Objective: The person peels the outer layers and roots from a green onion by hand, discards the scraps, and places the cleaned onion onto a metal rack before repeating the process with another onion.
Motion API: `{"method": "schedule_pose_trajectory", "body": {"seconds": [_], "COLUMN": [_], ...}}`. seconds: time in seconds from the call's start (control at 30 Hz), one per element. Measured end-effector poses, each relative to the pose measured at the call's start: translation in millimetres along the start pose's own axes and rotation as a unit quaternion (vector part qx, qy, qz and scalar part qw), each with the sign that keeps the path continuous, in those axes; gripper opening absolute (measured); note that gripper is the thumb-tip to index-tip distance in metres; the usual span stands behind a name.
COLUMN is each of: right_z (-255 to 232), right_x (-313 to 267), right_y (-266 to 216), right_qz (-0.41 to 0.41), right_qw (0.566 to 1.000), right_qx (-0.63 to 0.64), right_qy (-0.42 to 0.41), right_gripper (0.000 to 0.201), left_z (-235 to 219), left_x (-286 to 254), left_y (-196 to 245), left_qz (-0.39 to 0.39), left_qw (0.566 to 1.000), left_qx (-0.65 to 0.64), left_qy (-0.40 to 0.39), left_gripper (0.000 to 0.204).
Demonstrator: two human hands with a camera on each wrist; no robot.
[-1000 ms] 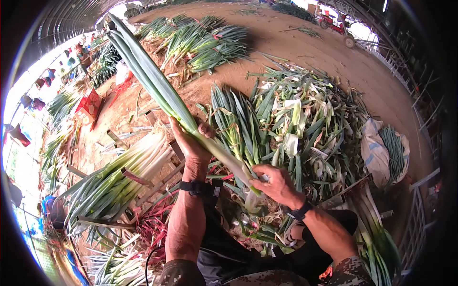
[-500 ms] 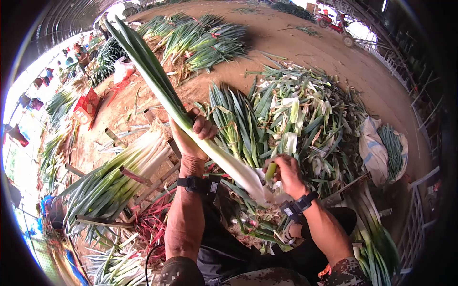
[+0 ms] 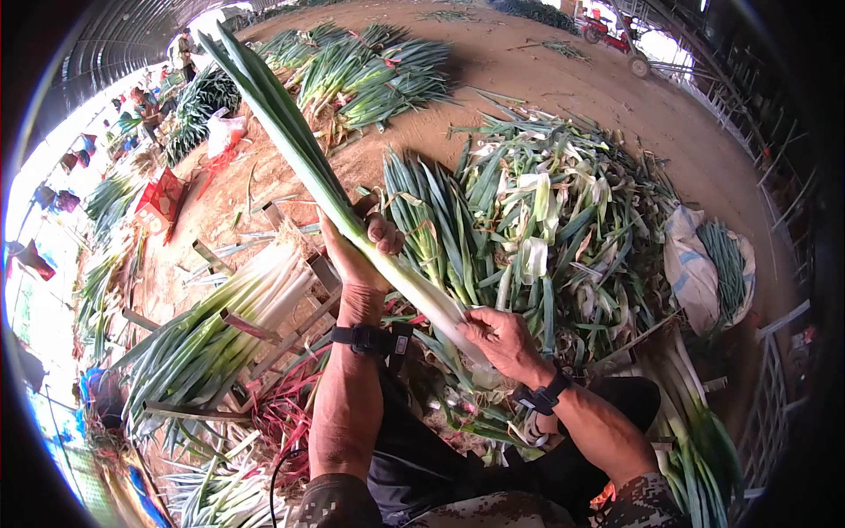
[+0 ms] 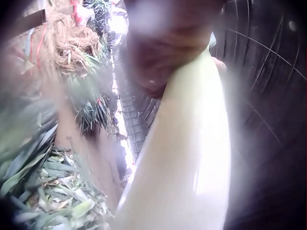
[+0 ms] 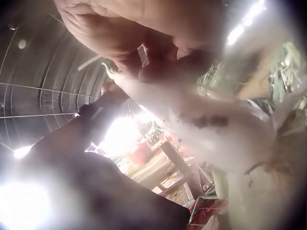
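A long green onion [image 3: 304,163] slants across the head view, dark leaves at the upper left and white stem at the lower right. The left hand [image 3: 359,251] grips it around the middle of its length. The right hand [image 3: 502,341] pinches at the white stem near the root end. In the left wrist view the pale stem [image 4: 187,153] passes under the blurred left hand [image 4: 168,43]. In the right wrist view the fingers of the right hand [image 5: 139,33] touch the whitish stem [image 5: 216,124], which has dark soil specks and roots.
Onions lie on a metal rack [image 3: 211,339] at the left, above red straps [image 3: 286,414]. A heap of stripped leaves [image 3: 572,220] is ahead on the right, beside a white sack [image 3: 691,273]. Bundled onions [image 3: 378,75] and a red box [image 3: 160,202] lie farther off.
The right hand, which held a short green piece away from the stem half a second ago, is back against the stem, and that piece is out of sight. The left hand keeps its grip.
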State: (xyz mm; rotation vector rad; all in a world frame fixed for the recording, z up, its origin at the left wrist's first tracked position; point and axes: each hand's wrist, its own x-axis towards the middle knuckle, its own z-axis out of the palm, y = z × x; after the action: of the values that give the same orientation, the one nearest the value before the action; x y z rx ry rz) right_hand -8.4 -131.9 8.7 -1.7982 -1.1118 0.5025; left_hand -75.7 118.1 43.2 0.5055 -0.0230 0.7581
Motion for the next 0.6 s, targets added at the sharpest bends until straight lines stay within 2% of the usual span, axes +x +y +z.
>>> {"method": "schedule_pose_trajectory", "body": {"seconds": [0.1,0.13,0.23,0.27,0.3,0.4,0.43,0.5,0.53,0.6], "right_z": [3.0,6.8,0.0,0.9,-1.8,-8.6,-9.9,-19.3,-23.6,-36.6], "right_x": [-0.8,0.9,1.4,-0.7,0.4,-0.5,-0.4,-1.2,-1.3,-1.9], "right_y": [9.3,15.6,20.9,37.7,38.4,49.3,45.5,38.8,41.8,52.3], "right_qz": [0.076,0.044,0.130,0.167,0.226,0.221,0.234,0.247,0.254,0.271], "right_qw": [0.994,0.994,0.973,0.957,0.920,0.840,0.823,0.807,0.813,0.827], "right_qx": [0.078,0.097,0.182,0.228,0.311,0.485,0.500,0.527,0.514,0.483], "right_qy": [0.015,0.036,0.054,0.068,0.074,0.107,0.134,0.098,0.103,0.100], "right_gripper": [0.027,0.027,0.028,0.027,0.024,0.023,0.020,0.020,0.021,0.022], "left_z": [-2.6,-2.9,-5.9,-6.0,-6.9,-11.9,-13.9,-13.9,-11.0,-13.3], "left_x": [1.0,1.3,-0.2,1.0,1.4,0.3,-0.1,-0.4,-4.2,-4.7], "left_y": [-0.5,-0.4,-0.3,1.6,3.6,8.5,10.6,13.1,14.5,14.6], "left_qz": [-0.002,-0.002,-0.007,-0.008,0.004,0.031,0.035,0.040,0.034,0.039], "left_qw": [0.999,0.998,0.991,0.987,0.986,0.981,0.979,0.972,0.981,0.980], "left_qx": [-0.016,-0.024,-0.075,-0.094,-0.091,-0.096,-0.106,-0.125,-0.155,-0.157], "left_qy": [-0.047,-0.064,-0.110,-0.128,-0.137,-0.163,-0.174,-0.197,-0.112,-0.117], "left_gripper": [0.063,0.062,0.057,0.055,0.054,0.052,0.051,0.050,0.059,0.059]}}
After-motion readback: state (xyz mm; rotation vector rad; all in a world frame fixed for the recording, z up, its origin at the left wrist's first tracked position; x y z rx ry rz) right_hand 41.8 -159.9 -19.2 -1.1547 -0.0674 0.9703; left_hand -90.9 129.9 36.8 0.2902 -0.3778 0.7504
